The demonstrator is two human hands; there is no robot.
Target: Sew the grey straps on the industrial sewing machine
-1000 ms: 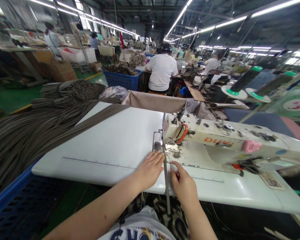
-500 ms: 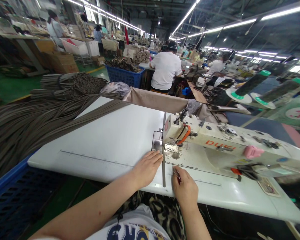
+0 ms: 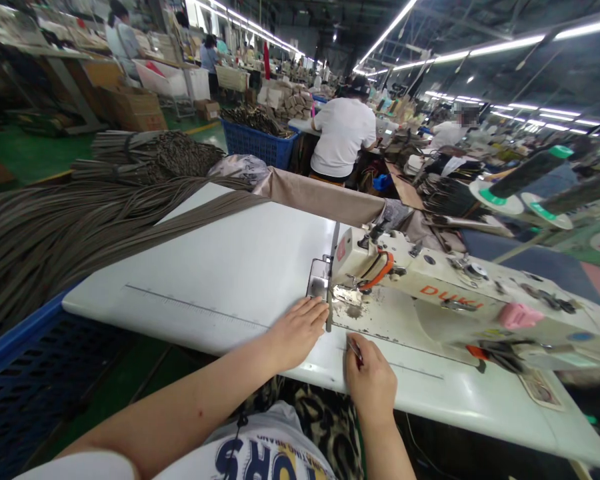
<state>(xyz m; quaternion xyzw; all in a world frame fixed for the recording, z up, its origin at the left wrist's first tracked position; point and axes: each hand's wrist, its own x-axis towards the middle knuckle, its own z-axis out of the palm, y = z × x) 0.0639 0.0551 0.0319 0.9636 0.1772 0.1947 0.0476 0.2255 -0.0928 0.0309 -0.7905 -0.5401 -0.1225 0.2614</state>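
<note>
A narrow dark grey-brown fabric strip (image 3: 329,319) runs under the presser area of the sewing machine (image 3: 405,273), its near end just right of my left hand (image 3: 303,332). That hand lies flat on the white table, palm down, fingers stretched out and their tips at the strip's left edge. To the right of the strip, my right hand (image 3: 371,370) rests near the table's front edge. Its fingers are curled around a small metal tool with a dark red part (image 3: 355,350); most of the tool is hidden in the hand.
Long strips (image 3: 180,223) in a thick bundle drape over the table's left side, above a blue crate (image 3: 20,380). Thread cones (image 3: 527,177) stand at the right. A fabric-lined trough (image 3: 325,197) borders the far edge. A person in a white shirt (image 3: 344,137) sits beyond it.
The strip has slid away from me under the machine, so its near end is now beside my left fingertips. Both hands stay nearly in place. The camera view has shifted slightly.
</note>
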